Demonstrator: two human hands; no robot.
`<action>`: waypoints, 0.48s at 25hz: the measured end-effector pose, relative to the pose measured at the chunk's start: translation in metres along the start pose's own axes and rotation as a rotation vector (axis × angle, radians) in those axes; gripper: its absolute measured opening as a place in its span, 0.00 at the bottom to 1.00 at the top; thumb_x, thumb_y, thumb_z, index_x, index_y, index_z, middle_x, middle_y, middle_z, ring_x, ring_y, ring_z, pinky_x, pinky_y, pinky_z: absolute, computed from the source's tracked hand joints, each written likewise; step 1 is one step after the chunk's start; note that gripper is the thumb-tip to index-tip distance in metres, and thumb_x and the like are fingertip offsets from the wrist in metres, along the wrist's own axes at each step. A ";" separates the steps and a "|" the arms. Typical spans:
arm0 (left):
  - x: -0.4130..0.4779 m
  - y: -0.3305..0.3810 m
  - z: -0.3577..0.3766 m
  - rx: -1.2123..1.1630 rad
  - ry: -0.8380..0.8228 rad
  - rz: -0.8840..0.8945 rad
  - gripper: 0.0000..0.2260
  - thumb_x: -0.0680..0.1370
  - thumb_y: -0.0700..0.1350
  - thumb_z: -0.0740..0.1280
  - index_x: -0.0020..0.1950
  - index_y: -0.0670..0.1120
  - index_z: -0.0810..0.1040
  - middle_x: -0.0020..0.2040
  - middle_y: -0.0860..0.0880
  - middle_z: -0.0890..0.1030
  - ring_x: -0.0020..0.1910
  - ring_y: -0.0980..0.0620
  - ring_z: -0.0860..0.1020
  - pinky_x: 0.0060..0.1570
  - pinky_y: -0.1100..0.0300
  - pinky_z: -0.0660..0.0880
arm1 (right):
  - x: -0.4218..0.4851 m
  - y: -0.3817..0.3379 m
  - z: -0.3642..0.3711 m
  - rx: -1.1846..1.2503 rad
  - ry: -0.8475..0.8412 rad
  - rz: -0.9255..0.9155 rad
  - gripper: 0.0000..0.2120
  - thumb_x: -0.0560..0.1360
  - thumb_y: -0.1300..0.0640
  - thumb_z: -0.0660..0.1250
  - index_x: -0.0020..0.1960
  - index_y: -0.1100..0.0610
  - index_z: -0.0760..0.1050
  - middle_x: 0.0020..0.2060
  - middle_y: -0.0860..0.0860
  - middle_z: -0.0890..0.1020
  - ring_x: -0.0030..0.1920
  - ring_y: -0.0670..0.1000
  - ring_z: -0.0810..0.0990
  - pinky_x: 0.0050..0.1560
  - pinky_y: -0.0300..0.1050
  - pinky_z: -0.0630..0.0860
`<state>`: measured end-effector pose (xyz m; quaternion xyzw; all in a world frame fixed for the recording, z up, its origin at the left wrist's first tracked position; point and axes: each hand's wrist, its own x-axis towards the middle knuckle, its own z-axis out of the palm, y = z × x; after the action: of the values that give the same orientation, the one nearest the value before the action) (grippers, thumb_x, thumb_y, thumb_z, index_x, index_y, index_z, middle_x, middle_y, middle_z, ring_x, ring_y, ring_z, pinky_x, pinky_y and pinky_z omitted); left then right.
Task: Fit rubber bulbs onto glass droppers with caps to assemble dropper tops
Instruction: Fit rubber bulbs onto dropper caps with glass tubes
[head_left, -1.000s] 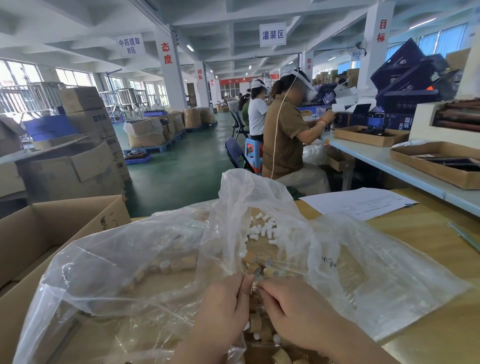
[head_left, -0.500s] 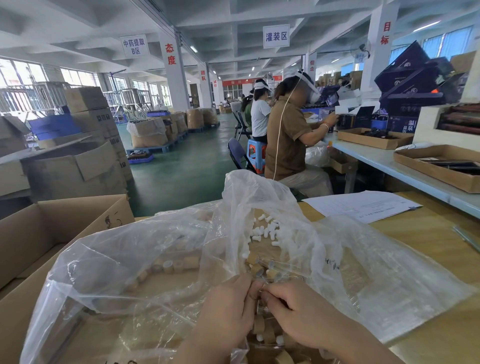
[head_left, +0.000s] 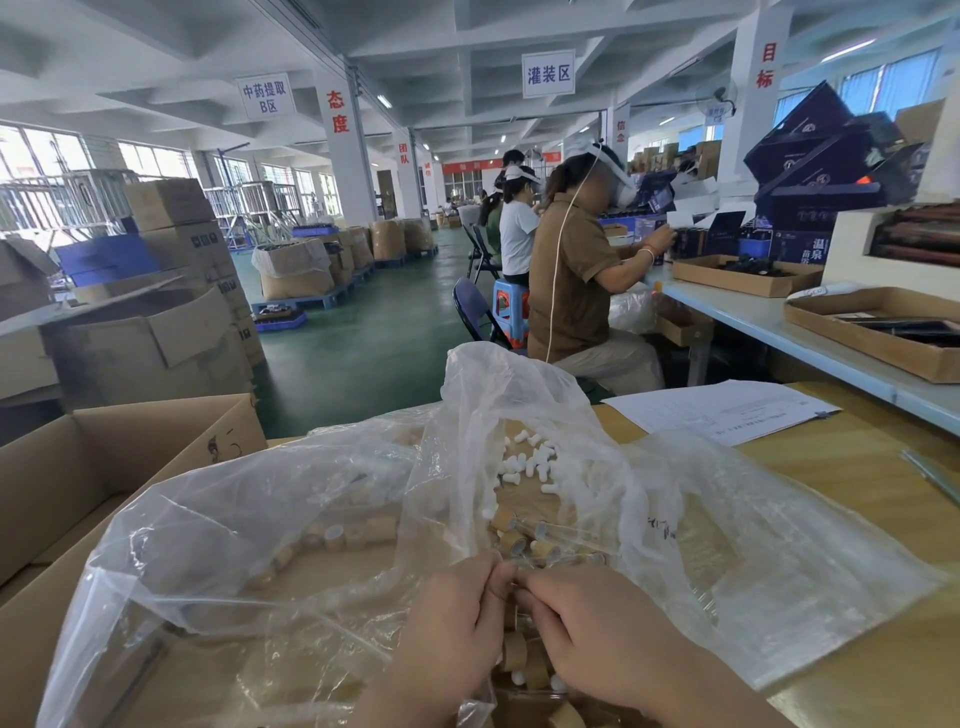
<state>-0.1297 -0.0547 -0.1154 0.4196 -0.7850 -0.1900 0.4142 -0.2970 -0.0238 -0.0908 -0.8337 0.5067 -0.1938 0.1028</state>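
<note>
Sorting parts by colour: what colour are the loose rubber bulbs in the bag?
White rubber bulbs, clearest in the head view.

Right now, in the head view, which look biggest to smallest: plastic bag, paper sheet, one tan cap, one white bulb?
1. plastic bag
2. paper sheet
3. tan cap, then white bulb; the cap lies nearer, so that order is unsure.

Light: daylight is pouring through windows (head_left: 36, 156), upper left, blowing them out.
Glare: plastic bag (head_left: 260, 519) is glinting, centre.
Edges: straight lines are bowing.
Shadows: are lying soft.
</note>
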 end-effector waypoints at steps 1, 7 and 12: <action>0.000 0.000 0.001 -0.012 0.003 -0.016 0.15 0.80 0.54 0.55 0.33 0.56 0.69 0.27 0.58 0.74 0.28 0.58 0.72 0.28 0.70 0.64 | 0.000 0.000 0.002 -0.027 0.012 -0.005 0.11 0.81 0.46 0.50 0.43 0.47 0.64 0.31 0.42 0.67 0.32 0.44 0.66 0.36 0.43 0.65; -0.001 0.000 0.002 -0.055 0.040 -0.039 0.14 0.77 0.54 0.56 0.31 0.57 0.69 0.27 0.59 0.75 0.27 0.59 0.73 0.27 0.71 0.64 | 0.001 -0.002 0.005 -0.171 0.099 -0.054 0.15 0.82 0.47 0.48 0.64 0.49 0.68 0.47 0.49 0.79 0.45 0.53 0.77 0.40 0.45 0.68; 0.000 -0.004 0.004 -0.074 0.063 -0.047 0.14 0.77 0.54 0.57 0.31 0.55 0.70 0.26 0.55 0.73 0.27 0.58 0.72 0.27 0.69 0.64 | 0.003 -0.006 0.005 -0.256 0.128 -0.042 0.16 0.82 0.48 0.49 0.66 0.48 0.68 0.49 0.48 0.79 0.46 0.54 0.78 0.39 0.45 0.66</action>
<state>-0.1307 -0.0569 -0.1202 0.4282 -0.7540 -0.2151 0.4493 -0.2887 -0.0241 -0.0929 -0.8364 0.5153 -0.1824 -0.0408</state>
